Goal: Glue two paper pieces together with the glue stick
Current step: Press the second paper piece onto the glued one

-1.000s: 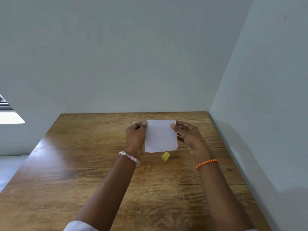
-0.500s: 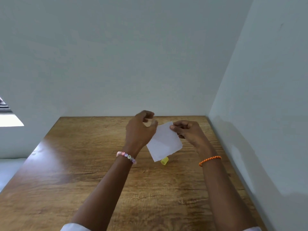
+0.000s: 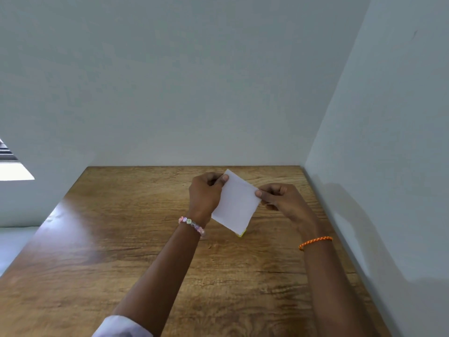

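Note:
A white square of paper (image 3: 237, 203) is held above the wooden table (image 3: 121, 239), turned so one corner points away from me. My left hand (image 3: 205, 195) pinches its upper left corner. My right hand (image 3: 281, 200) pinches its right corner between thumb and forefinger. Whether this is one sheet or two stacked cannot be told. A small yellow cap (image 3: 242, 232) lies on the table, mostly hidden under the paper's lower corner. The glue stick body is not visible.
The table stands in a corner, with a pale wall (image 3: 194, 93) behind and another wall (image 3: 388, 166) close on the right. A window edge (image 3: 12, 166) shows at the far left. Bracelets sit on both wrists.
The paper was rotated clockwise from flat-on to corner-up. My left hand let go for a moment, then took the upper left corner again. The right hand kept its pinch.

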